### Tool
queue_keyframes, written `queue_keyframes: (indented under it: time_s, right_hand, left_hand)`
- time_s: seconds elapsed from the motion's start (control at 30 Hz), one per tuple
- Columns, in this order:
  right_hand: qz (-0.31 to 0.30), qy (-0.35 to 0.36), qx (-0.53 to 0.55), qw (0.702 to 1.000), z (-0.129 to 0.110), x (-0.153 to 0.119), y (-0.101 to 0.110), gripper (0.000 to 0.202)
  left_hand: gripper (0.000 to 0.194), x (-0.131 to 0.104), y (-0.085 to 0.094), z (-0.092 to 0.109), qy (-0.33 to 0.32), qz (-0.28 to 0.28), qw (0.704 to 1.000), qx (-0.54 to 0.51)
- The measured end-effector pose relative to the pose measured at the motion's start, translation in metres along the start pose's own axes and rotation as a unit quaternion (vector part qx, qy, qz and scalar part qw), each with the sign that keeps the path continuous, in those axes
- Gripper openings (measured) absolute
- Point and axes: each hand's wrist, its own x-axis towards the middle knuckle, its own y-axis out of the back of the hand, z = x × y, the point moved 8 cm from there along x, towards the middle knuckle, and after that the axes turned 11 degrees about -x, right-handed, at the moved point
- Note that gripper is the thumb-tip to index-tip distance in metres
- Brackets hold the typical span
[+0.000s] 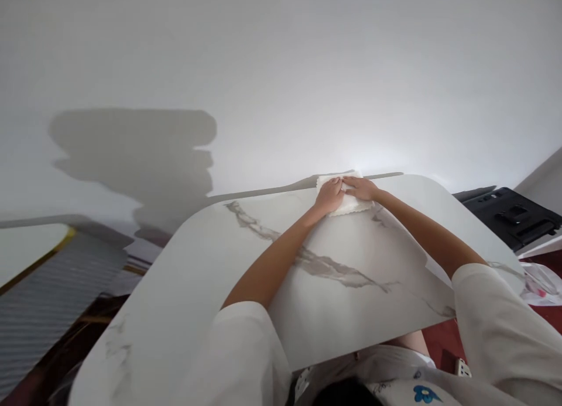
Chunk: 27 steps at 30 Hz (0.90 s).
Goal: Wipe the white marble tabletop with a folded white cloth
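A white cloth (351, 206) with a scalloped edge lies flat at the far edge of a white marble-patterned table (246, 265), close to the wall. My left hand (330, 195) rests on the cloth's left part, palm down and fingers laid out over it. Beside it, my right hand (360, 188) also presses flat on the cloth, its fingertips pointing left and meeting those of the left hand. Both arms stretch forward across the tabletop. The undersides of both hands are hidden.
A plain white wall (281, 84) rises directly behind the table. At the right stands a black case-like object (513, 216), with a clear plastic bag (540, 282) nearer me. A ribbed grey surface (52, 312) and another pale tabletop with a yellow edge (30, 248) are at the left.
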Motion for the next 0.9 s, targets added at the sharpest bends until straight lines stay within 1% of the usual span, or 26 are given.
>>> queue_keyframes:
  time_s: [0.07,0.1,0.17,0.23,0.3,0.4,0.5,0.53,0.6,0.7,0.8,0.87,0.9]
  right_hand:
    - [0.012,0.037,-0.005,0.999,-0.046,0.018,0.000,0.059]
    - [0.031,0.058,-0.011,0.998,-0.072,0.026,0.002,0.059]
    - [0.073,0.069,-0.019,0.995,-0.118,0.042,0.004,0.056]
    - [0.101,0.084,-0.012,0.991,-0.165,0.059,0.004,0.053]
    - [0.123,0.098,0.002,0.988,-0.209,0.077,0.005,0.049]
    - [0.144,0.119,0.024,0.982,-0.268,0.105,0.004,0.042]
    - [0.163,0.125,0.037,0.978,-0.316,0.130,0.005,0.040]
    - [0.166,0.121,0.039,0.978,-0.329,0.136,0.005,0.040]
    - [0.167,0.106,0.038,0.980,-0.350,0.143,0.005,0.041]
    - [0.173,0.099,0.028,0.979,-0.374,0.136,0.006,0.044]
    - [0.182,0.103,0.013,0.978,-0.396,0.111,0.007,0.049]
    - [0.180,0.093,0.006,0.979,-0.409,0.088,0.009,0.054]
    - [0.178,0.089,0.003,0.980,-0.416,0.076,0.010,0.055]
  left_hand:
    - [0.049,-0.027,0.021,-0.035,-0.002,-0.011,1.000,0.000]
    - [0.050,-0.041,0.033,-0.054,0.001,-0.011,1.000,-0.003]
    - [0.053,-0.068,0.055,-0.093,0.022,-0.017,1.000,-0.014]
    - [0.056,-0.097,0.077,-0.133,0.066,-0.025,0.997,-0.027]
    - [0.057,-0.125,0.100,-0.169,0.120,-0.017,0.992,-0.031]
    - [0.055,-0.165,0.135,-0.210,0.185,0.023,0.982,-0.019]
    - [0.054,-0.198,0.167,-0.240,0.244,0.062,0.968,0.017]
    - [0.053,-0.206,0.176,-0.247,0.251,0.065,0.966,0.026]
    - [0.053,-0.219,0.187,-0.256,0.244,0.058,0.967,0.031]
    - [0.054,-0.240,0.197,-0.260,0.209,0.046,0.977,0.023]
    - [0.057,-0.269,0.200,-0.245,0.162,0.040,0.986,0.025]
    - [0.060,-0.293,0.201,-0.228,0.149,0.042,0.988,0.021]
    - [0.060,-0.307,0.202,-0.218,0.153,0.046,0.987,0.015]
